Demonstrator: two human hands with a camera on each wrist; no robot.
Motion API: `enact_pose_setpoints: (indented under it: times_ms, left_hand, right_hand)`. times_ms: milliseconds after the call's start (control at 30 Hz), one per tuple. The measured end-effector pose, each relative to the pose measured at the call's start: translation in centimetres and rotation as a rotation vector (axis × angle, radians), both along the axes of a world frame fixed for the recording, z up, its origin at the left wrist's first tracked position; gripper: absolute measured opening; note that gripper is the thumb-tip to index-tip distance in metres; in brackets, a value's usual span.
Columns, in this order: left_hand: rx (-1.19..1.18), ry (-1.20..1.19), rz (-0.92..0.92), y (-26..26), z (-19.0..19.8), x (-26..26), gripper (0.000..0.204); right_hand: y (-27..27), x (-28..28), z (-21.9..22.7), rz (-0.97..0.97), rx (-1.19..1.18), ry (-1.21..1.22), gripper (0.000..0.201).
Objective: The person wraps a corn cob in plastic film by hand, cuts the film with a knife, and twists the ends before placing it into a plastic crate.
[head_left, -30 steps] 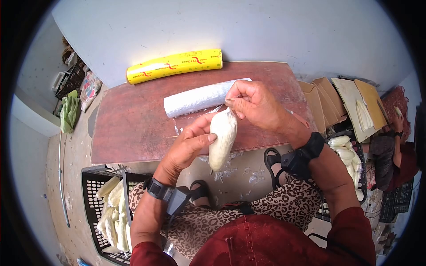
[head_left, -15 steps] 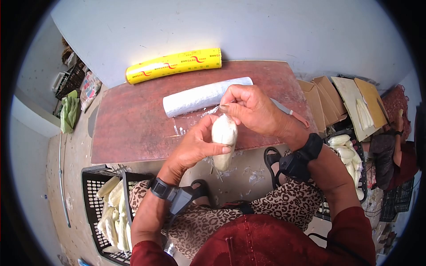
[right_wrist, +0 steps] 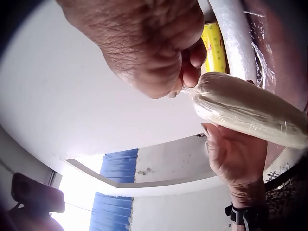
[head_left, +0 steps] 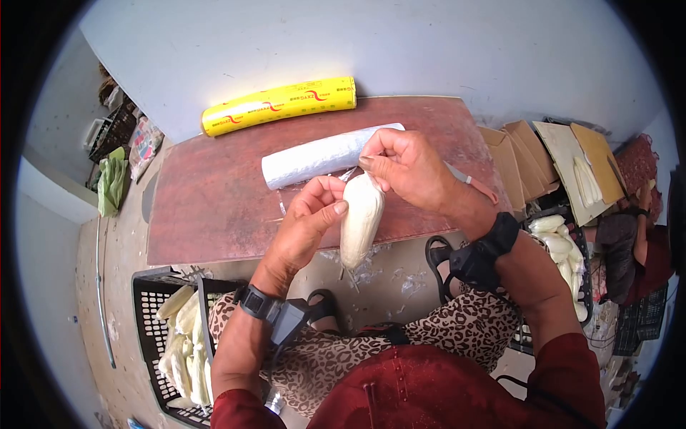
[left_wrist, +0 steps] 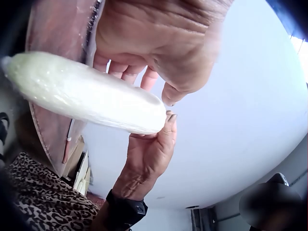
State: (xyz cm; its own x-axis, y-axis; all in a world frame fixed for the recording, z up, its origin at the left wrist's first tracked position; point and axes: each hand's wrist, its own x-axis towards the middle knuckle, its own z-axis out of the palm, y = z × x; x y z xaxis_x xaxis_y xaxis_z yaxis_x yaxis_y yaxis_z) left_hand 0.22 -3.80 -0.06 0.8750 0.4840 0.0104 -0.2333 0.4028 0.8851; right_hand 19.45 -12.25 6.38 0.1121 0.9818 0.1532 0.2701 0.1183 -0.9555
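A pale ear of corn in its husk [head_left: 362, 222], wrapped tightly in clear film, hangs tilted over the table's front edge. My right hand [head_left: 414, 175] pinches the gathered film at its upper end between thumb and fingertips; the right wrist view shows the twisted film [right_wrist: 188, 89] there. Beside the ear, my left hand [head_left: 304, 222] has its fingers and thumb tip at the upper left side, not wrapped round it. In the left wrist view, the left fingers [left_wrist: 130, 72] reach behind the ear, whose lower end is greenish.
A roll of clear film [head_left: 314, 159] lies on the red-brown table [head_left: 207, 193], a yellow film roll [head_left: 279, 107] behind it. A knife [head_left: 480, 189] is at the right. Crates of pale ears [head_left: 153, 322] flank my legs. Another person [head_left: 639, 243] sits far right.
My left thumb has moved off the ear's front to its side. The ear has turned and swung between the frames, while my right hand keeps its pinch at the top.
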Motion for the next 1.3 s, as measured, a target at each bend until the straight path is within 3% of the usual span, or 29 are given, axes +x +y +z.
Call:
enact_pose_setpoints:
  times_ms: [267,367,767,967,1067,1267,1300]
  left_hand:
    - [-0.06,0.033,-0.146,-0.5,0.9,0.1,0.057]
    - [-0.092,0.09,-0.232,-0.4,0.8,-0.2,0.055]
    - [0.015,0.079,-0.036,-1.2,1.3,0.6,0.058]
    - [0.073,0.197,-0.178,-0.7,1.2,-0.3,0.064]
    - [0.132,0.173,-0.158,-0.9,0.7,-0.2,0.077]
    - [-0.156,0.001,-0.11,-0.9,1.1,-0.1,0.065]
    - [-0.179,-0.039,-0.124,-0.6,0.9,-0.2,0.056]
  right_hand:
    - [-0.4,-0.1,0.4,0.064,0.037,-0.122,0.006]
    - [-0.8,-0.5,0.7,0.078,0.072,-0.187,0.008]
    - [-0.8,-0.5,0.3,0.006,0.126,-0.208,0.006]
    - [-0.7,-0.9,0.3,0.049,0.079,-0.189,0.004]
    - [-0.6,-1.1,0.5,0.043,0.019,-0.113,0.005]
    - [-0.2,-0.9,0.8,0.005,-0.002,-0.026,0.006]
    - [-0.1,-0.9,0.9,-0.002,-0.022,0.0,0.006]
